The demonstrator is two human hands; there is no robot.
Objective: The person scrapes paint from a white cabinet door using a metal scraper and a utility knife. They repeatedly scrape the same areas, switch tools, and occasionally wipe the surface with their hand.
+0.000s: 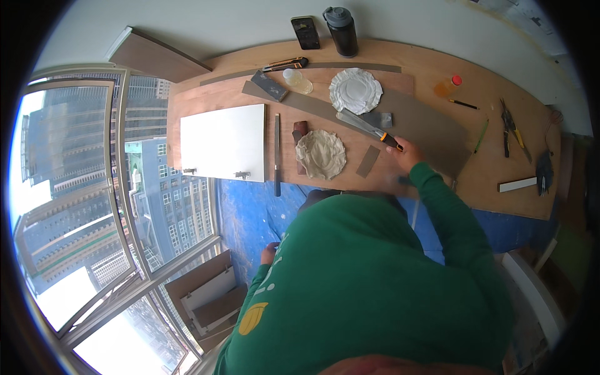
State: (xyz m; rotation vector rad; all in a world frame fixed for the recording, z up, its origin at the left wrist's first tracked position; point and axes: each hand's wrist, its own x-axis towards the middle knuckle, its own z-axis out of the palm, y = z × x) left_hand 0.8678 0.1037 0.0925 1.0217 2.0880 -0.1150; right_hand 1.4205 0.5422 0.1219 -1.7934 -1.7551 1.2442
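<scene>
My right hand [409,155] is closed on the end of a long-bladed tool [364,124] with a black and orange handle. Its flat grey blade points left, just below a white crumpled cloth-like disc [355,91]. Left of that hand lies a small brown strip [368,161], and beyond it a cream crumpled disc [320,154] partly covers a dark red-brown block [300,134]. My left hand [269,253] hangs low at my side over the blue floor sheet, away from the table, with its fingers mostly hidden.
A white hinged panel [223,144] and a dark flat bar [277,156] occupy the table's left. A utility knife [286,64], phone [305,33] and bottle [342,34] stand or lie behind. Pliers [515,130] and a red-capped bottle [447,86] are right. A window [119,187] borders the left.
</scene>
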